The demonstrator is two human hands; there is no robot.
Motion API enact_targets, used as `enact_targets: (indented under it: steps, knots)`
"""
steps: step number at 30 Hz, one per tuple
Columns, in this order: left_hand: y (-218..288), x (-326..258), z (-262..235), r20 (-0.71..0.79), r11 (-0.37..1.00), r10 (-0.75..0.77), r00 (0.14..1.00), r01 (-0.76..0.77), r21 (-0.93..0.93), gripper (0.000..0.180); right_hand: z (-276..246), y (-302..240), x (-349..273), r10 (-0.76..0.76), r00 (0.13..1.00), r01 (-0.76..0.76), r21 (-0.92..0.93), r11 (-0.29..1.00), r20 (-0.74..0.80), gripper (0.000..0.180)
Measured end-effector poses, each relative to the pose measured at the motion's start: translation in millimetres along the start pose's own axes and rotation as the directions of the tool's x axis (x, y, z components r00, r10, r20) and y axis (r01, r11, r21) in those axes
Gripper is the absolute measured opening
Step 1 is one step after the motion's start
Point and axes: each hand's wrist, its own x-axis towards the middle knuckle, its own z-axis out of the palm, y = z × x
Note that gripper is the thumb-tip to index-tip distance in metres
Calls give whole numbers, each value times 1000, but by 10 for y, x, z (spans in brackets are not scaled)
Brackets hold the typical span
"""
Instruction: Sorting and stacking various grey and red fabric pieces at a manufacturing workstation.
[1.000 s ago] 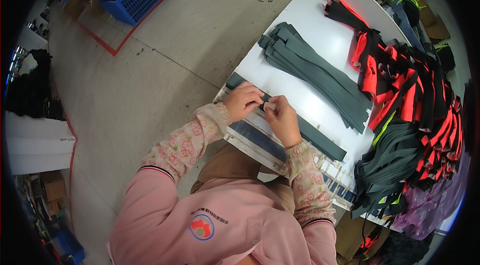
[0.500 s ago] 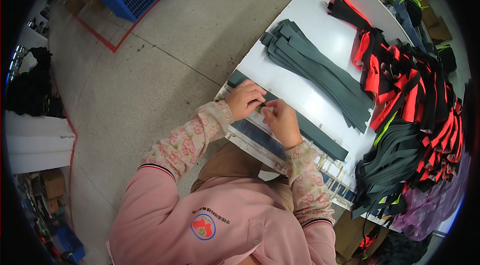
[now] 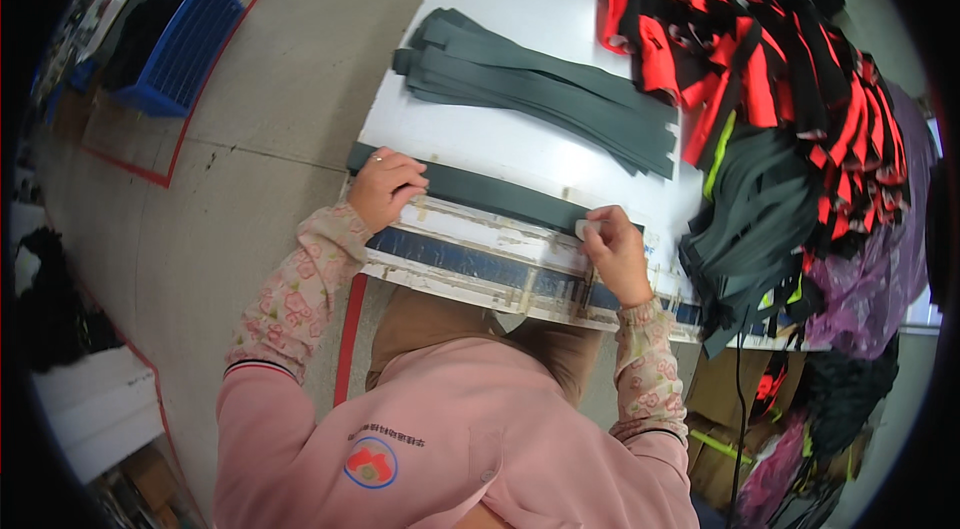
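Note:
A long dark grey-green fabric strip [image 3: 500, 195] lies flat along the near part of the white table. My left hand [image 3: 387, 189] rests at its left end, fingers bent and drawn together; whatever may be between them is hidden. Toward the right end, my right hand [image 3: 618, 254] pinches a small white flat piece [image 3: 588, 228] between thumb and finger, touching the strip. Beyond the strip, a stack of similar grey-green strips [image 3: 530, 79] lies lengthwise on the table.
Red-and-black fabric pieces [image 3: 740, 49] are heaped at the far right. A bundle of dark strips [image 3: 745, 209] hangs over the right edge near a purple plastic bag [image 3: 870, 269]. The table's front edge [image 3: 480, 297] carries worn tape. A blue crate [image 3: 185, 44] stands on the floor at left.
My hands, close together over the strip before, are now apart: left at its left end, right near its right end. The white piece now shows in my right hand. The view has turned.

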Motion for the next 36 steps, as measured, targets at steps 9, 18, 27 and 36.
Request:
enact_targets:
  steps: [9, 18, 27, 36]
  knots:
    - [38, -1, -4, 4, 999, -51, 999, 51, 2, 12, 176, -194, -78, -174, 981, 150, -237, 960, -83, 13]
    - [78, 20, -1, 3, 998, -67, 998, 67, -17, 12, 208, -117, -103, -143, 983, 113, -229, 967, -118, 13]
    - [29, -5, -4, -18, 987, -147, 989, 146, -69, 18, 295, -319, -109, 1, 986, -25, 147, 989, 164, 27]
    - [4, 7, 55, -35, 995, -98, 995, 98, -6, 18, 1019, -753, 326, -278, 960, 277, 82, 957, 5, 37]
